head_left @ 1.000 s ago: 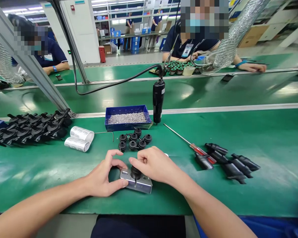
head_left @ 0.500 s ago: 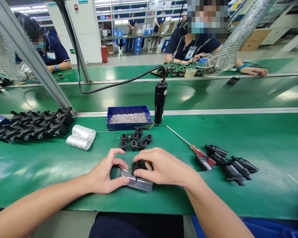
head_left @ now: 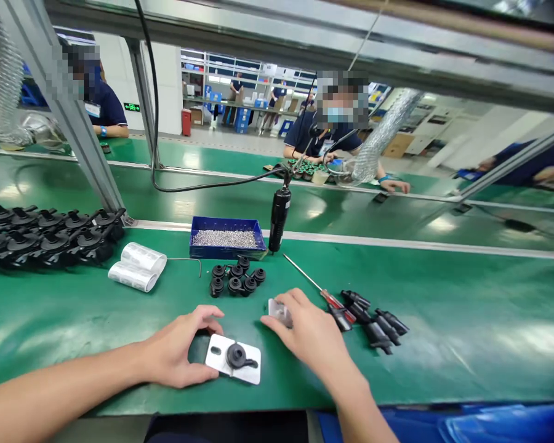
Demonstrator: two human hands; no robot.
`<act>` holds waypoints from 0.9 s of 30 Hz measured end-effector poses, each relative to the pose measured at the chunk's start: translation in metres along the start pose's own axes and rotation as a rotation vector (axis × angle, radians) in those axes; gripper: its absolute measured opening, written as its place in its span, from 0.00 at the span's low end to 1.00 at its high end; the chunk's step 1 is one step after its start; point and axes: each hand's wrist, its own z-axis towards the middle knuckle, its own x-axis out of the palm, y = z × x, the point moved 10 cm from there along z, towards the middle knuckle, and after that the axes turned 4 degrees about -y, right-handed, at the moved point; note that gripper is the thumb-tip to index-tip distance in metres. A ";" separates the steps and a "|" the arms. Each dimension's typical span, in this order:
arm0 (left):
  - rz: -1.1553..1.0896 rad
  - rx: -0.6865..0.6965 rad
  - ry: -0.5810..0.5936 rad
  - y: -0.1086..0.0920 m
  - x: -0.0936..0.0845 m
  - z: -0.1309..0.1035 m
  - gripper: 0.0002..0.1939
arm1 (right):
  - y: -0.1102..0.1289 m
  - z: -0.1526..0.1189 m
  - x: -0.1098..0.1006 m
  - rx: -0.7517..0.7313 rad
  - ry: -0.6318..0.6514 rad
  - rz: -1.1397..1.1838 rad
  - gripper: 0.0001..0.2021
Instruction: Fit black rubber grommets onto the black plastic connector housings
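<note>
My left hand has its thumb and fingers around the left end of a silvery metal jig block with an oval hole. A black round part with a short arm sits on top of the block. To the right, my right hand is closed on a small silvery metal piece, held just above or on the table; its lower side is hidden by the fingers. Beyond the hands lies a group of similar black round parts.
Behind them stand a blue tray of small metal screws and a hanging black electric screwdriver. A red-handled screwdriver lies beside black tapered parts. Leftward are a rolled label strip, a hex key and rows of black assemblies.
My right hand has left the black part and moved right, now with a metal piece in it. The block has tipped so its top faces me. The head view has shifted.
</note>
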 end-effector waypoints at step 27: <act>0.012 0.061 -0.011 0.009 0.000 0.000 0.51 | -0.010 -0.057 0.015 0.001 0.336 0.260 0.40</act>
